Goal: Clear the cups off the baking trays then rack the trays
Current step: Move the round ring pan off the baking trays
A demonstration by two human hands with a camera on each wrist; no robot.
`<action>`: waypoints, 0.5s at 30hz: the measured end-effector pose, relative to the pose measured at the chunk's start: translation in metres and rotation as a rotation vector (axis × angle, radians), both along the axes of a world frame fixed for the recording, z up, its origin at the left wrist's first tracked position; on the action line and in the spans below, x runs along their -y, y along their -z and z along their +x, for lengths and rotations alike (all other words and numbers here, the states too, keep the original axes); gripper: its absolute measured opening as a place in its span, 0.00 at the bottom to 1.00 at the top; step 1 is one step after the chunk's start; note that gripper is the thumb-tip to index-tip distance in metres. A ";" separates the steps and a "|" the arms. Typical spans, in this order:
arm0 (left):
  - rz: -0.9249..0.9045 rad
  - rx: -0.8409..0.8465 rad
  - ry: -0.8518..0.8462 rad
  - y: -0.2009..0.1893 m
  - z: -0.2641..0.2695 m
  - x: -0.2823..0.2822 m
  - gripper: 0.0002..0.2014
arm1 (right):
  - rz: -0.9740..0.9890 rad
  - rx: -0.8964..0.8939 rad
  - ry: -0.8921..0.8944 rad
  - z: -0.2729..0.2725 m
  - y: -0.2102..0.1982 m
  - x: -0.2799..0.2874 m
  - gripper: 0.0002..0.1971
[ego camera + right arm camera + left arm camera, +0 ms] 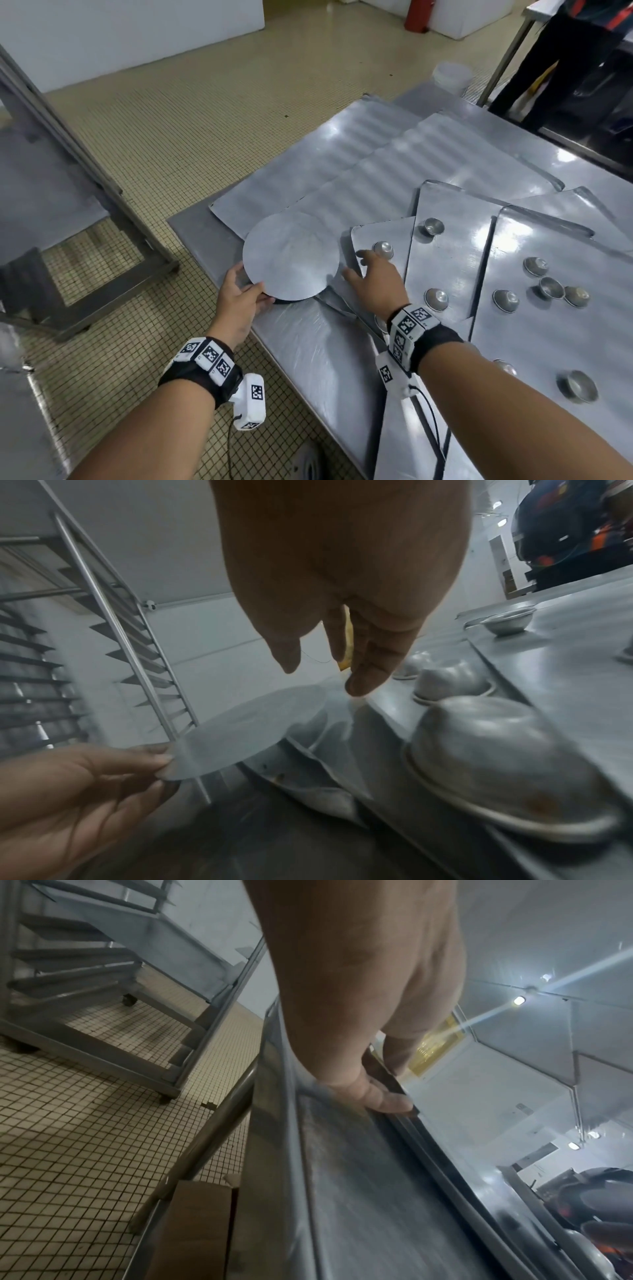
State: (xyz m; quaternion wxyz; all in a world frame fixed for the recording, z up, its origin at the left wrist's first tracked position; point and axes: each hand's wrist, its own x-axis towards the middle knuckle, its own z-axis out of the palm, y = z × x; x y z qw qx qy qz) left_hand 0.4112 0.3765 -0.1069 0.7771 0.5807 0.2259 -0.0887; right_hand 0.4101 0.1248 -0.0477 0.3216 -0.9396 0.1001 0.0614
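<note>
Several flat metal baking trays [452, 260] lie overlapped on a steel table [308, 342]. Small metal cups [436, 298] sit on them, most upside down. My left hand [245, 291] pinches the near edge of a round metal disc [291, 255], thumb on top, at the table's left edge; the right wrist view shows the same disc [250, 734] lifted and tilted. My right hand [368, 277] hovers with fingers spread beside the disc, just in front of an upturned cup [383, 248]. In the right wrist view its fingers [366, 669] hang straight above the tray edge, holding nothing.
A tall metal tray rack [68, 164] stands on the tiled floor to the left, its runners visible [41, 669]. A person in dark clothes [565, 61] stands behind the table's far right. A white bucket [452, 77] and a red cylinder [416, 15] stand on the floor beyond.
</note>
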 end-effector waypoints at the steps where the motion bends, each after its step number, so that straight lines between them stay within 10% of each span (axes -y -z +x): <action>1: -0.009 0.009 0.026 -0.002 -0.002 -0.005 0.27 | 0.023 -0.010 -0.019 0.001 -0.001 -0.006 0.23; 15: 0.397 0.165 0.338 -0.061 -0.003 0.004 0.21 | 0.330 0.105 0.089 -0.018 -0.023 0.011 0.31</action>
